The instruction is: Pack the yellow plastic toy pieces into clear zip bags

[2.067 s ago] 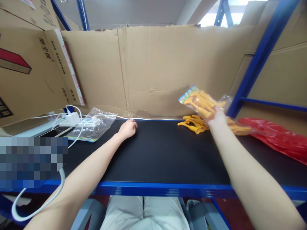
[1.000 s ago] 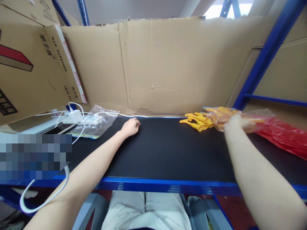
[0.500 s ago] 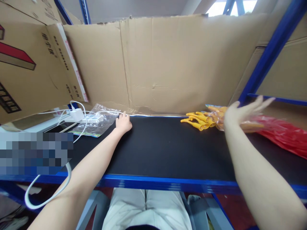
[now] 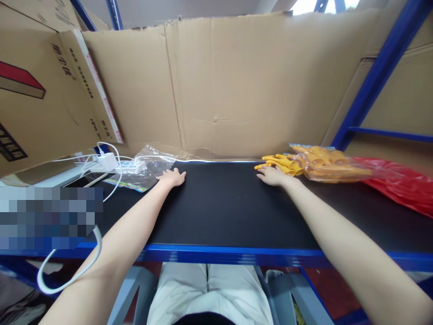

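Note:
My left hand [image 4: 172,177] lies on the black tabletop [image 4: 219,205] with its fingers spread, holding nothing. It is beside a crumpled clear plastic bag [image 4: 154,167]. My right hand [image 4: 270,175] rests open, fingers apart, at the near side of several loose yellow finger-shaped pieces [image 4: 293,168] with hollow, flared ends. Whether its fingertips touch them I cannot tell. Just right of the loose pieces, a clear bag [image 4: 324,163] holds more of the same yellow pieces. A red plastic bag [image 4: 397,183] lies farther right.
Cardboard walls [image 4: 237,85] stand behind and at the left. A white power strip with a charger plug [image 4: 107,161] and cables sits at the left, near a phone [image 4: 79,181]. A white cable [image 4: 99,243] loops over my left forearm. A blue beam [image 4: 237,255] edges the front.
My right hand has moved left and down, from over the bag of yellow pieces to the tabletop by the loose ones. My left hand has spread its fingers, shifting slightly nearer to me.

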The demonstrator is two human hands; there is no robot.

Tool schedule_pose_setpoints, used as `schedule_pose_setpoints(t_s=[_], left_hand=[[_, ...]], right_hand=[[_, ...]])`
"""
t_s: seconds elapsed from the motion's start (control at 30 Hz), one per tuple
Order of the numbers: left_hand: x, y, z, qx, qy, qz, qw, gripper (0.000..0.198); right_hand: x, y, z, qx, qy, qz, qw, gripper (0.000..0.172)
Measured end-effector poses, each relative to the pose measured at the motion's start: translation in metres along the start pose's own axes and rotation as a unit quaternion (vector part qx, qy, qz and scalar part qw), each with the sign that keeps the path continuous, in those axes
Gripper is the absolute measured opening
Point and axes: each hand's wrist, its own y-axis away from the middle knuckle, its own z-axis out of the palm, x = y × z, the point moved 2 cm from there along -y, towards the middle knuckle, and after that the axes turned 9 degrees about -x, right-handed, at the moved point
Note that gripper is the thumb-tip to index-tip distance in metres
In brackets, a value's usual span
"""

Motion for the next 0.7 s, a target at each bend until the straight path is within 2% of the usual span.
schedule_pose_setpoints(t_s=[0.07,0.23,0.37,0.5,0.6,0.7], left_hand=[[0.009,0.006,0.003,0.006,-0.010,0.040,0.999,0.067],[0.038,0.025,0.014,0.006,-0.017,0.170,0.985,0.064],[0.056,0.040,0.019,-0.012,-0.009,0.312,0.950,0.059],[0.060,0.043,0.017,-0.063,0.056,0.428,0.900,0.052],[0.058,0.039,0.013,-0.094,0.136,0.467,0.869,0.040],[0.057,0.032,0.011,-0.076,0.181,0.467,0.862,0.036]], right_hand=[[-0.001,0.000,0.001,-0.034,0.008,-0.011,0.999,0.046],[-0.002,0.002,-0.003,-0.035,0.012,-0.021,0.999,0.044],[-0.001,0.002,-0.003,-0.033,0.003,-0.019,0.999,0.043],[-0.002,0.003,-0.003,-0.029,0.001,-0.019,0.999,0.043],[-0.006,0.006,-0.005,-0.037,0.017,-0.016,0.999,0.044],[-0.013,0.007,-0.005,-0.035,0.021,-0.022,0.999,0.043]])
